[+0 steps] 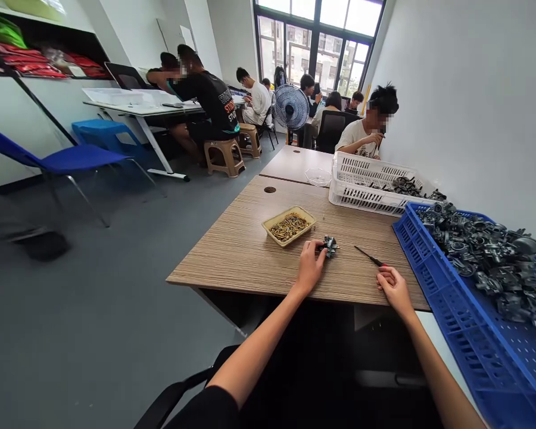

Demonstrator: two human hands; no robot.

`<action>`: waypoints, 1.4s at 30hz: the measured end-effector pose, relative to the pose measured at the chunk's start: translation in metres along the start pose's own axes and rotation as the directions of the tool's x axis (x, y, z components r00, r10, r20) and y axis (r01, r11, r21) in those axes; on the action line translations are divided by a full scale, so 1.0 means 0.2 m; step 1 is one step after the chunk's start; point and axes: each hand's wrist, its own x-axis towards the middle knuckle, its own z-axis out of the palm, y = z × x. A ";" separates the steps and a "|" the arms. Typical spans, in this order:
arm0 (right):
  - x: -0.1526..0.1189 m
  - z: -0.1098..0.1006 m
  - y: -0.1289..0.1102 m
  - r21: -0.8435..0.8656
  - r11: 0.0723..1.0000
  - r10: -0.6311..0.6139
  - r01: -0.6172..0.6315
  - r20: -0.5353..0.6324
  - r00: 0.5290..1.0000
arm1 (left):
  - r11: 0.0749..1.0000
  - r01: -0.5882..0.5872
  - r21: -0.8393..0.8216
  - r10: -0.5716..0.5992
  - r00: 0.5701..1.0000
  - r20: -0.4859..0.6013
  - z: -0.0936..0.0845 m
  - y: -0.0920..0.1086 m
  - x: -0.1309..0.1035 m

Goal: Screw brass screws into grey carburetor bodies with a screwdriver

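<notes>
Working over a brown wood-grain table (232, 250) in white-walled room (455, 77), left hand (310, 267) grips grey metal part (331, 246) at its two o'clock; right hand (395, 291) holds black-red screwdriver (371, 257).

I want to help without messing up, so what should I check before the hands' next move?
1. Left hand holding the part: ok.
2. Right hand holding the screwdriver: ok.
3. Screwdriver tip touching the part: not ok, there's a gap.
4. Brass pieces in the tray: ok, lots.
5. Tray close to the left hand: ok, probably easy to reach.
6. Brass piece fitted in the part: cannot tell, too small.
</notes>
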 end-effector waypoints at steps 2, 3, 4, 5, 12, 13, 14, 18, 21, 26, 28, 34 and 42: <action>-0.01 0.00 0.01 0.000 1.000 -0.009 0.009 0.004 1.000 | 0.999 0.040 -0.017 -0.041 0.999 -0.033 0.00 0.00 0.01; -0.01 0.00 0.01 0.000 1.000 -0.012 0.012 0.006 1.000 | 0.998 0.056 -0.023 -0.057 0.998 -0.041 -0.01 0.00 0.01; -0.02 0.00 0.01 0.000 1.000 -0.014 0.014 0.009 1.000 | 0.997 0.070 -0.027 -0.072 0.997 -0.042 -0.01 -0.01 0.02; -0.02 -0.01 0.01 -0.001 1.000 -0.015 0.015 0.011 1.000 | 0.996 0.082 -0.030 -0.083 0.996 -0.038 -0.01 -0.01 0.02; -0.02 -0.01 0.02 -0.006 1.000 -0.003 0.003 0.024 1.000 | 0.990 0.128 -0.059 -0.131 0.991 -0.034 -0.01 -0.01 0.02; -0.02 -0.01 0.02 -0.009 1.000 -0.002 0.002 0.023 1.000 | 0.989 0.131 -0.063 -0.133 0.991 -0.032 -0.01 -0.01 0.01; -0.03 -0.01 0.02 -0.011 1.000 -0.002 0.002 0.022 1.000 | 0.989 0.134 -0.070 -0.136 0.990 -0.031 -0.01 -0.01 0.01; -0.03 -0.01 0.01 -0.019 1.000 -0.009 0.009 0.018 1.000 | 0.981 0.165 -0.103 -0.169 0.985 -0.032 -0.02 -0.01 0.02; -0.03 -0.01 0.00 -0.024 1.000 -0.019 0.019 0.016 1.000 | 0.966 0.207 -0.153 -0.214 0.977 -0.028 -0.03 -0.01 0.02; -0.03 -0.01 0.00 -0.032 0.999 -0.028 0.029 0.020 0.999 | 0.962 0.232 -0.144 -0.240 0.970 -0.041 -0.02 -0.02 0.02; -0.04 -0.01 0.00 -0.034 0.999 -0.028 0.028 0.022 0.999 | 0.971 0.211 -0.108 -0.218 0.974 -0.058 -0.02 -0.02 0.03; -0.03 -0.01 0.00 -0.042 0.999 -0.028 0.029 0.024 0.999 | 0.973 0.215 -0.081 -0.220 0.974 -0.062 -0.02 -0.04 0.05; -0.04 -0.01 0.00 -0.052 0.998 -0.026 0.027 0.025 0.999 | 0.966 0.220 -0.136 -0.229 0.972 -0.052 -0.02 -0.02 0.05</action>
